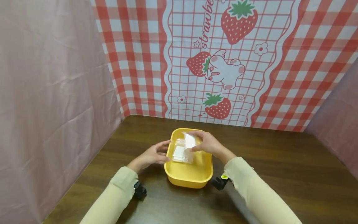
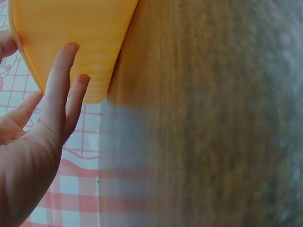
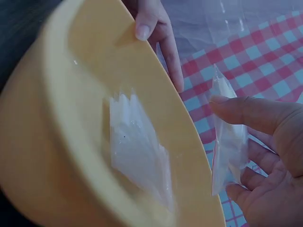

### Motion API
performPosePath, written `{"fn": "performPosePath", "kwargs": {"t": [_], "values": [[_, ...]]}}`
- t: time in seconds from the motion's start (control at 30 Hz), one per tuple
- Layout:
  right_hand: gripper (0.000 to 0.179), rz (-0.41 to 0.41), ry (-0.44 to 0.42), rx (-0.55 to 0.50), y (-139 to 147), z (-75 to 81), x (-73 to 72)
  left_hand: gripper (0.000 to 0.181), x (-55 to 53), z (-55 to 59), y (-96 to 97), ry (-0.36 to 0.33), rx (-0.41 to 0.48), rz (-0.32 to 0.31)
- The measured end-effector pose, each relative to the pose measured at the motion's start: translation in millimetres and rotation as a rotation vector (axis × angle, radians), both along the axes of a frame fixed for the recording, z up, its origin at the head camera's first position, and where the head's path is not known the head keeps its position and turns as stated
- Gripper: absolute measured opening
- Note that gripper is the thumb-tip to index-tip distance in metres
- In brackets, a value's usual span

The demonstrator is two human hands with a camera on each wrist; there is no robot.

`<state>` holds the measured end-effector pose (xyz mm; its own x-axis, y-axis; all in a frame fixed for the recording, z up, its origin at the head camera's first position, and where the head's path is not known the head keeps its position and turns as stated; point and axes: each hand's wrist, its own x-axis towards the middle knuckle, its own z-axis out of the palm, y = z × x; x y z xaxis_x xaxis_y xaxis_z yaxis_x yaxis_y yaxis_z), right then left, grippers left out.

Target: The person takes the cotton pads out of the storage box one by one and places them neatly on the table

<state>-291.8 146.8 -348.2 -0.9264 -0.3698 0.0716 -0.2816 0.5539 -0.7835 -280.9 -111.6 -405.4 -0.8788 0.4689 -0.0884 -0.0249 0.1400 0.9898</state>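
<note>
A yellow plastic basin point(image 1: 188, 183) stands on the table. Inside it lie several clear plastic packets with white contents point(image 1: 179, 153), stacked toward its left side; the right wrist view shows the stack point(image 3: 135, 142) close up. My right hand point(image 1: 208, 143) pinches one such packet point(image 3: 229, 137) between thumb and fingers, held up over the basin's far part. At the basin's left rim is my left hand point(image 1: 153, 154), its thumb at the rim and its fingers spread loosely along the outer wall. The left wrist view shows these extended fingers point(image 2: 59, 85) against the yellow wall.
The brown wooden table point(image 1: 279, 174) extends on both sides of the basin. A red-and-white checked cloth with strawberries point(image 1: 218, 62) hangs behind it. Pink curtains point(image 1: 56, 109) hang at the sides. Each wrist carries a small black camera point(image 1: 139, 190).
</note>
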Motion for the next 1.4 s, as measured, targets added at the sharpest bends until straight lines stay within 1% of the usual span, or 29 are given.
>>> {"fn": "performPosePath", "kwargs": {"t": [0.27, 0.47, 0.67, 0.8, 0.93, 1.13, 1.3, 1.4], "values": [[0.066, 0.011, 0.045, -0.012, 12.6, -0.4, 12.5, 0.076, 0.3, 1.7, 0.4, -0.002, -0.015, 0.006], [0.066, -0.007, 0.078, -0.014, 22.3, -0.4, 22.5, 0.076, 0.5, 1.7, 0.3, -0.006, -0.023, 0.006], [0.067, -0.022, 0.161, 0.002, 34.9, -4.7, 31.2, 0.076, 0.4, 1.1, -0.3, -0.005, -0.017, 0.003], [0.067, -0.03, 0.169, -0.037, 43.6, -7.0, 35.1, 0.075, 0.7, 1.5, -0.4, -0.005, -0.014, -0.001], [0.068, -0.027, 0.165, -0.088, 53.7, -8.7, 36.4, 0.075, 0.9, 2.0, 0.3, -0.005, -0.01, -0.008], [0.069, -0.017, 0.184, -0.117, 70.6, -12.4, 34.9, 0.075, 1.2, 3.2, 0.9, -0.004, -0.019, -0.007], [0.069, -0.04, 0.197, -0.095, 85.2, -16.9, 33.6, 0.075, 1.3, 3.6, 0.1, -0.004, -0.018, -0.007], [0.068, -0.047, 0.218, -0.073, 93.4, -19.5, 32.9, 0.075, 1.5, 3.5, 0.1, -0.004, -0.017, -0.008]]}}
